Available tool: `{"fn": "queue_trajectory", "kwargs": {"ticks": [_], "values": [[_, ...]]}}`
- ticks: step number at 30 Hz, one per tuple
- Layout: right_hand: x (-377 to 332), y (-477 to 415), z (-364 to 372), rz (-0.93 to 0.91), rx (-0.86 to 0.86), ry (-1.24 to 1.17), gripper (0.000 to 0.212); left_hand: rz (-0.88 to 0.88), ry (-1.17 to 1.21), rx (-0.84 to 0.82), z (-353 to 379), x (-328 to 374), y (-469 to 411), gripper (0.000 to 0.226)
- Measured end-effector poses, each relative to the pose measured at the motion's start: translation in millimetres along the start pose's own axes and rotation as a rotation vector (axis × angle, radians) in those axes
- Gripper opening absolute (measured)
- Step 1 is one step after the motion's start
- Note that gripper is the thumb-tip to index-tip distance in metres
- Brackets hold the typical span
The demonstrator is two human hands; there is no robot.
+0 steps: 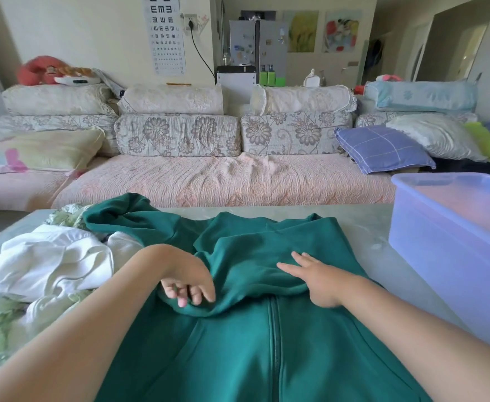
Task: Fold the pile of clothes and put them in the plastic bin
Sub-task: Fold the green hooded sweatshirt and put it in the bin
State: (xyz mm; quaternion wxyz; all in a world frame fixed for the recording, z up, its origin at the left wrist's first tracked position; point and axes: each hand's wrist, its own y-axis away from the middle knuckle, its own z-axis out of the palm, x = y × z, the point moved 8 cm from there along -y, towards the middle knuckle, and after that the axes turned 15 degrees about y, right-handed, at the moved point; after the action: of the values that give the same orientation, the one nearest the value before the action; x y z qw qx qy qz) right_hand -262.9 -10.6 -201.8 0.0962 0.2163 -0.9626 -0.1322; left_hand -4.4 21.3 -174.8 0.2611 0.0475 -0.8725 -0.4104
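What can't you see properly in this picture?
All in the head view:
- the teal zip-up jacket: its bottom hem is cut off by the lower edge.
- the translucent blue plastic bin: its right end is cut off, and its bottom is blurred behind the cloudy wall.
- the crumpled white clothes: the bunching hides which garments they are.

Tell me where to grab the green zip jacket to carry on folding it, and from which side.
Probably best to grip the thick folded edge that runs across the green jacket above the zipper. It bulges up and faces you, so come from the near side, as the left hand holds it. The right hand lies flat on the cloth.
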Motion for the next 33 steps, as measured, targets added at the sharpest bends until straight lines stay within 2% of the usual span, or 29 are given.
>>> {"fn": "queue_trajectory", "kwargs": {"ticks": [1, 3, 4, 5, 7, 9, 12, 15, 17, 19, 21, 23, 24, 26, 28, 29, 31, 33], "values": [[-2.2, 0.4, -0.7, 0.019, -0.032, -0.017, 0.095, 0.067, 0.083, 0.083, -7.3, 3.2, -0.6, 0.017], [-5.2, -0.7, -8.0, 0.058, -0.035, -0.048, 0.069, 0.263, 0.171, 0.464, -46.8, 6.0, 0.6, 0.015], [-7.3, -2.6, -14.8, 0.073, 0.008, -0.044, 0.055, 0.326, 0.158, 0.669, -66.4, 2.6, 4.3, 0.019], [-10.7, -5.4, -21.4, 0.083, 0.063, -0.039, 0.046, 0.333, 0.104, 0.795, -77.6, -3.3, 4.2, 0.027], [-23.0, -10.9, -33.0, 0.081, 0.185, -0.048, 0.043, 0.207, -0.02, 0.775, -77.8, -18.0, -10.9, 0.046], [-38.5, -18.8, -34.3, 0.046, 0.256, -0.07, 0.038, 0.08, -0.079, 0.672, -65.9, -26.7, -22.7, 0.05], [-62.9, -31.3, -32.2, -0.03, 0.261, -0.111, 0.053, 0.164, 0.006, 0.565, -57.1, -17.0, -25.2, 0.029], [-77.6, -42.7, -34.8, -0.059, 0.234, -0.171, 0.07, 0.26, 0.03, 0.523, -59.8, -6.8, -23.0, 0.022], [-79.8, -50.5, -33.0, -0.038, 0.196, -0.178, 0.071, 0.279, 0.002, 0.658, -77.3, -5.8, -12.7, 0.016], [-80.6, -55.8, -34.7, -0.012, 0.206, -0.176, 0.067, 0.283, -0.02, 0.9, -104.0, -8.4, 7.3, 0.027], [-85.1, -58.8, -38.1, 0.011, 0.229, -0.176, 0.065, 0.24, -0.163, 1.118, -120.4, -11.2, 29.4, 0.036], [-91.3, -63.6, -35.2, 0.032, 0.189, -0.144, 0.066, 0.116, -0.388, 1.199, -123.1, -13.4, 33.7, 0.047], [-94.4, -66.2, -30.4, 0.033, 0.141, -0.116, 0.068, 0.098, -0.472, 1.208, -120.2, -9.9, 32.0, 0.05], [-97.2, -68.7, -22.5, 0.021, 0.063, -0.085, 0.072, 0.22, -0.506, 1.141, -108.2, 5.3, 20.0, 0.048], [-93.3, -68.3, -24.4, 0.003, 0.079, -0.142, 0.069, 0.404, -0.422, 0.939, -87.6, 25.4, 3.0, 0.047], [-88.0, -65.9, -28.4, 0.009, 0.129, -0.174, 0.063, 0.442, -0.4, 0.841, -75.5, 33.2, -5.0, 0.048], [-67.4, -59.8, -34.3, 0.088, 0.264, -0.16, 0.055, 0.369, -0.401, 0.706, -52.5, 34.1, -24.1, 0.062], [-37.3, -50.7, -24.9, 0.198, 0.291, -0.094, 0.056, 0.22, -0.395, 0.565, -28.7, 18.1, -46.9, 0.076]]}}
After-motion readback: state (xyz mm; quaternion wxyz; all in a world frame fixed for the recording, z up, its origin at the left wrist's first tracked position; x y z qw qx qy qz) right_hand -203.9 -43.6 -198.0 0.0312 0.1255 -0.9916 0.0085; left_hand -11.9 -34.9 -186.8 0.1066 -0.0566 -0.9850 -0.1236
